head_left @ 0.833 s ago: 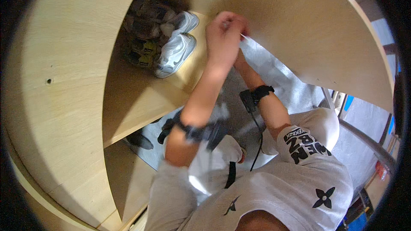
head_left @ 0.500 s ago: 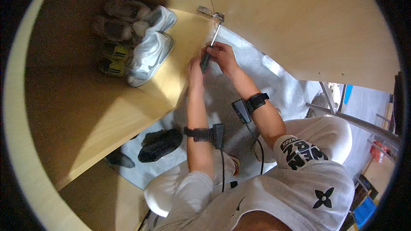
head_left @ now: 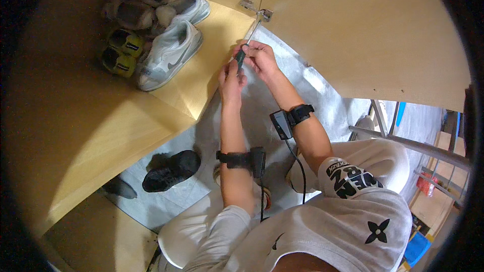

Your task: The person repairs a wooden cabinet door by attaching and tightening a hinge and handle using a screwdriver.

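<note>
A screwdriver [head_left: 240, 58] with a dark handle and a thin metal shaft slants up to a metal hinge [head_left: 264, 15], its tip at or very near the hinge. My right hand [head_left: 261, 60] pinches the handle close to the shaft. Lower down, my left hand [head_left: 232, 83] has its fingers closed round the handle's end. The hinge joins the cabinet side to a wooden door [head_left: 363, 35] standing open on the right. A second metal hinge part [head_left: 247, 4] sits on the cabinet side. Where the tip meets the hinge is too small to make out.
White sneakers [head_left: 171, 55], yellow-green shoes [head_left: 119, 53] and brownish shoes [head_left: 132, 14] stand on the cabinet's wooden shelf [head_left: 194, 85]. Black shoes [head_left: 171, 171] lie on the grey floor below. At right is a metal frame [head_left: 418, 143]. Black devices are strapped to both forearms, with cables hanging.
The view has shifted slightly, so shelf, shoes and hinge appear moved. My left fingers have shifted on the handle, which shows more of them. Both hands still hold the screwdriver toward the hinge.
</note>
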